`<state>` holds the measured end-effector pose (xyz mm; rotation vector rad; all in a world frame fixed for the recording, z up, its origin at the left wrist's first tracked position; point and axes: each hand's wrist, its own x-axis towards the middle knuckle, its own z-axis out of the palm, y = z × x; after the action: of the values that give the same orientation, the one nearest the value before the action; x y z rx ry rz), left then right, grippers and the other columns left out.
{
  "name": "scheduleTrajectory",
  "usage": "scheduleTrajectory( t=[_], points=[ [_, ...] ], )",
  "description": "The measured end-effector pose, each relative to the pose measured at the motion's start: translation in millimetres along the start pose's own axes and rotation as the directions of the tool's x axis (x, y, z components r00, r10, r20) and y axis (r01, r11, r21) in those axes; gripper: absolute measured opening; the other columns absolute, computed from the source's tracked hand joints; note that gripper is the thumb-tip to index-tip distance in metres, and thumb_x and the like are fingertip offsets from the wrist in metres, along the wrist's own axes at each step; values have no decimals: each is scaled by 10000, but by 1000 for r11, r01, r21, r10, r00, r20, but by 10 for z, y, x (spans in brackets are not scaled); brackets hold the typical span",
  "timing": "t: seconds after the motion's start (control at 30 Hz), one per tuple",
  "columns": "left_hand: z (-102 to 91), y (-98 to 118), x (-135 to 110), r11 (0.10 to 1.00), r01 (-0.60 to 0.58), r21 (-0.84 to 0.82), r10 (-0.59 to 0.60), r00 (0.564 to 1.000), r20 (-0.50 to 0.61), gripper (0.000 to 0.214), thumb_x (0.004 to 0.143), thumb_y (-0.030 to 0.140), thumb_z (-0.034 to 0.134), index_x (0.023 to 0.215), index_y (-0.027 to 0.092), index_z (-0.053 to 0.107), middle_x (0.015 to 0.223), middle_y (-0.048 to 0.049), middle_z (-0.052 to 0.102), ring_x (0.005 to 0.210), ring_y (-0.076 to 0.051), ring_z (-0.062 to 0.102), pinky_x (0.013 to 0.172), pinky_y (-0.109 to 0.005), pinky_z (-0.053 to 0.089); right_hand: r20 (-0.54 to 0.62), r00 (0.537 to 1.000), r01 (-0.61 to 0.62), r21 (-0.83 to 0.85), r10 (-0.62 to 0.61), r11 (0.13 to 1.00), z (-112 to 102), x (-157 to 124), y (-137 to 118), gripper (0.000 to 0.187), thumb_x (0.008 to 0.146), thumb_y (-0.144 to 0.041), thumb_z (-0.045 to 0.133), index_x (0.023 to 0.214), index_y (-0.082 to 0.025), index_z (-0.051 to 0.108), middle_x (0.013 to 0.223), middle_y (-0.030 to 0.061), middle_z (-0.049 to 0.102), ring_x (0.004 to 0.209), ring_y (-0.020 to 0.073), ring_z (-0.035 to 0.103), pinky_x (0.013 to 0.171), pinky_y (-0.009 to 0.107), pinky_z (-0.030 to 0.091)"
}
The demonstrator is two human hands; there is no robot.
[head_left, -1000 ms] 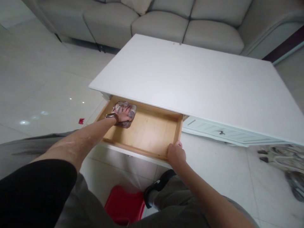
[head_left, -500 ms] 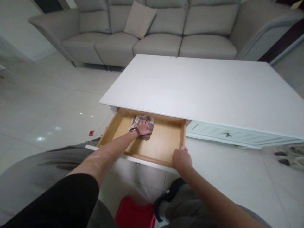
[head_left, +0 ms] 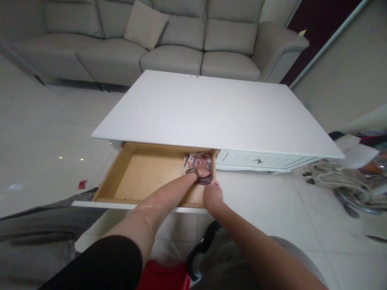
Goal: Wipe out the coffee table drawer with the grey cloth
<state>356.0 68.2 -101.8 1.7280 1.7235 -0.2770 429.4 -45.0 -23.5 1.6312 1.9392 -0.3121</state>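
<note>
Patterned cloth (head_left: 193, 160), moved from left rear to right rear corner of wooden drawer (head_left: 145, 177), held under curled left hand (head_left: 202, 169); right hand (head_left: 212, 196) clasps drawer's front right corner, best braced firm for flat, corner-reaching strokes.

Grey sofa (head_left: 172, 60) with 1 cushion (head_left: 144, 25) on pale tiled floor (head_left: 45, 133).

Single head-worn view, looking forward and down, close above the open drawer (head_left: 145, 173), sofa (head_left: 121, 48) beyond
</note>
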Motion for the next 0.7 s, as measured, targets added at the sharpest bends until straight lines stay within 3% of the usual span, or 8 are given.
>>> scheduleTrajectory(
  t=[0.2, 0.37, 0.5, 0.6, 0.7],
  points=[
    [92, -142, -179, 996, -83, 14, 81, 993, 88, 1182, 768, 718, 472, 1648, 225, -145, 1691, -24, -221, 1487, -409, -343, 1153, -812, 8, 12, 1000, -12, 3, 12, 1000, 5, 3, 8, 511, 967, -47, 297, 1335, -21, 651, 1403, 346, 513, 1014, 249, 717, 757, 347, 609],
    [130, -196, -442, 994, -105, -17, 106, 974, 201, 1129, 786, 704, 462, 1650, 277, -126, 1686, 11, -217, 1514, -380, -292, 1179, -783, 21, 44, 999, 1, 21, -2, 1000, -18, 39, -19, 486, 982, -157, 363, 1351, 1, 638, 1375, 360, 517, 1121, 314, 666, 778, 417, 606],
    [72, -314, -499, 986, -164, 31, 147, 944, 295, 1092, 794, 662, 452, 1663, 255, -70, 1706, 3, -154, 1542, -376, -221, 1204, -747, 42, 100, 995, -2, 86, -6, 996, -56, 64, -31, 469, 999, -259, 449, 1366, -33, 635, 1403, 335, 501, 1237, 344, 591, 821, 445, 603],
    [29, -400, -449, 972, -218, 90, 173, 919, 354, 1187, 712, 583, 571, 1669, 210, -23, 1721, -27, -97, 1558, -384, -163, 1257, -639, 40, 126, 991, 14, 153, -34, 988, -75, 70, -20, 464, 999, -323, 493, 1369, -85, 641, 1376, 295, 534, 1285, 350, 541, 841, 465, 601],
    [59, -443, -417, 955, -245, 166, 181, 927, 328, 1318, 604, 534, 700, 1668, 255, -25, 1726, -18, -65, 1559, -384, -160, 1268, -607, 54, 116, 992, 26, 171, -46, 985, -63, 79, -2, 462, 992, -350, 517, 1364, -108, 648, 1344, 277, 558, 1309, 350, 512, 850, 466, 600]
  ],
)
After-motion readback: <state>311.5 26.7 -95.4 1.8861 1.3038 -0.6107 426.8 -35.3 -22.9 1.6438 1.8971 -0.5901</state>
